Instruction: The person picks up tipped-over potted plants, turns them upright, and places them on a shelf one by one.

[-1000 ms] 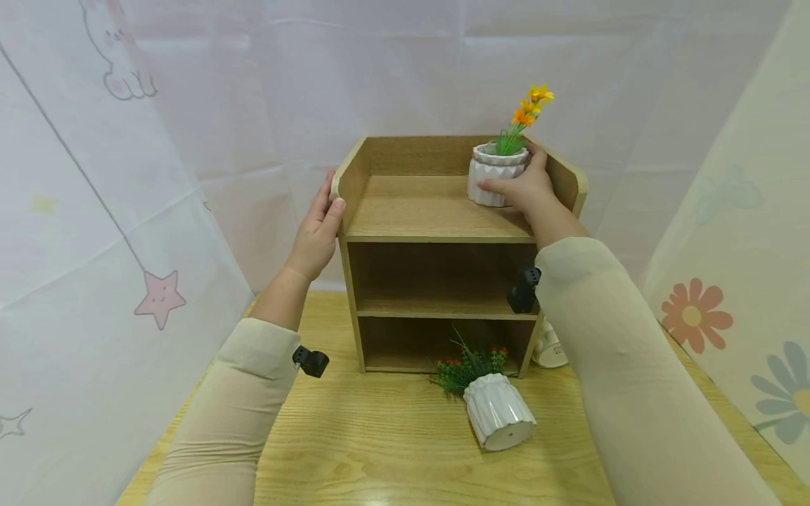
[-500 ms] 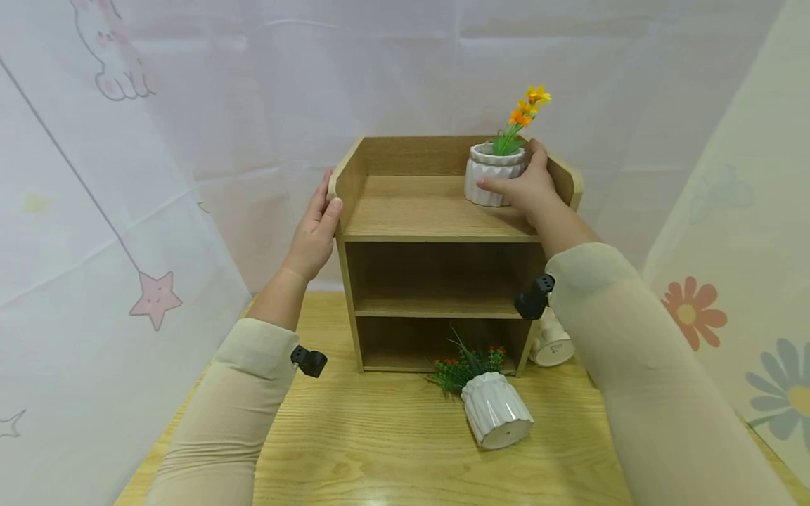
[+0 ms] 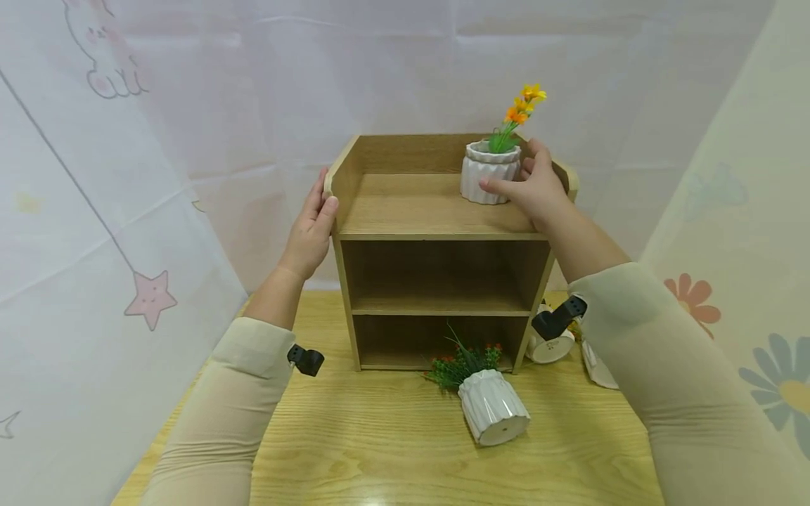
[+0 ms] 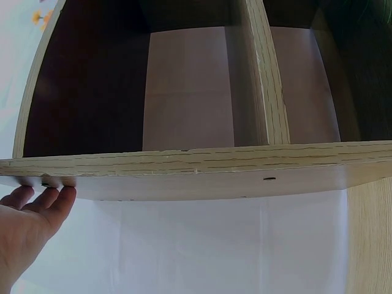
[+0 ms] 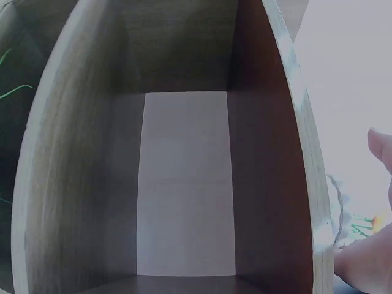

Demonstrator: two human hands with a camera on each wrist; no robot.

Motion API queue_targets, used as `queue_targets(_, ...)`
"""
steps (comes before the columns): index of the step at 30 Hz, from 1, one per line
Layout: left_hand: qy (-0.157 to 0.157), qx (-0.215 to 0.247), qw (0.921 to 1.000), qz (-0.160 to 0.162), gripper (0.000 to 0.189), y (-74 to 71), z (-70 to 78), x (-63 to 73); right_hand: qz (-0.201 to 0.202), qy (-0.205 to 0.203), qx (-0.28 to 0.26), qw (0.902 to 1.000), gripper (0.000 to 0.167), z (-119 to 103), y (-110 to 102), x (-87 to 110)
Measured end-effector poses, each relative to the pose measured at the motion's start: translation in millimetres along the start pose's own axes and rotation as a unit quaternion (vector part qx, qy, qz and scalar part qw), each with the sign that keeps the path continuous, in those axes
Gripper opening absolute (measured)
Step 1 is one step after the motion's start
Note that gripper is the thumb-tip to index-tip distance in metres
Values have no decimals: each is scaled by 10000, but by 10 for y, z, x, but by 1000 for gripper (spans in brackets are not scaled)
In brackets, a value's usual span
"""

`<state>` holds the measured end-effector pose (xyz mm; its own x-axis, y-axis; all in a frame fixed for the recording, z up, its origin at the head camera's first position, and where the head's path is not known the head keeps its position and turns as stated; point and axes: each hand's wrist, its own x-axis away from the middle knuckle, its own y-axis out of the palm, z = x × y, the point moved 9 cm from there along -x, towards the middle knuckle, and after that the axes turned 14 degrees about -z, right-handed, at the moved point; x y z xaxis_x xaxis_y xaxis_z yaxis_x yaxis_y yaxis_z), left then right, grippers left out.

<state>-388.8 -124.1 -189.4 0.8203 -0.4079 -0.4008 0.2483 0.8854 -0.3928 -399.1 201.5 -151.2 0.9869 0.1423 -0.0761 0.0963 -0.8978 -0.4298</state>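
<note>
In the head view, a white ribbed pot with yellow-orange artificial flowers stands upright on the top board of a small wooden shelf unit. Around its right side is my right hand, loosely spread. The thumb overlaps the pot's front and the other fingers lie beside it; contact is unclear. My left hand rests against the outside of the unit's left panel, fingers extended. In the left wrist view, the fingertips touch that panel. The right wrist view shows only part of the right hand at its edge.
A second white pot with red-flowered greenery lies tipped over before the lowest compartment. More white pots, one of them a pot partly hidden by the arm, lie right of the unit on the wooden table. Fabric backdrops surround the table.
My right hand's fingers have loosened around the flower pot, and its forearm has swung outward to the right. The pot stays on the top board. My left hand keeps its place on the panel.
</note>
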Motion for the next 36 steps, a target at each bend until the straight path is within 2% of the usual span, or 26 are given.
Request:
queue_targets(6, 49, 36, 10000, 15, 56, -8, -3, 7, -155, -201, 232, 9994, 110, -18, 35, 157)
queue_targets(13, 82, 24, 10000, 12, 57, -16, 12, 12, -440, -644, 42, 9969, 108, -38, 61, 370)
queue_targets(18, 104, 51, 9999, 3, 56, -19, 29, 23, -680, -694, -39, 9953, 106, -3, 99, 498)
queue_targets(28, 150, -15, 9999, -30, 57, -33, 16, 18, -906, -977, -114, 9910, 96, 64, 140, 779)
queue_targets(36, 218, 21, 9998, -39, 57, -48, 29, 9, -1174, -1099, -8, 9870, 93, 249, 240, 958)
